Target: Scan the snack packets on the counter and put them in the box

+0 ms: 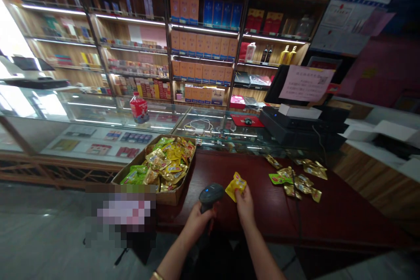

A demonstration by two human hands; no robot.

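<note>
My left hand is wrapped round the handle of a black barcode scanner, which has a small blue light on top. Between the fingers of my right hand is a yellow snack packet, held just right of the scanner's head. To the left, an open cardboard box is heaped with gold, yellow and green snack packets. Several more packets, mostly gold and one green, lie loose on the dark red table to the right.
Behind the table runs a glass display counter with a red-labelled bottle on it. A black monitor and register stand at the back right. A cable crosses the table by the loose packets. Stocked shelves line the wall.
</note>
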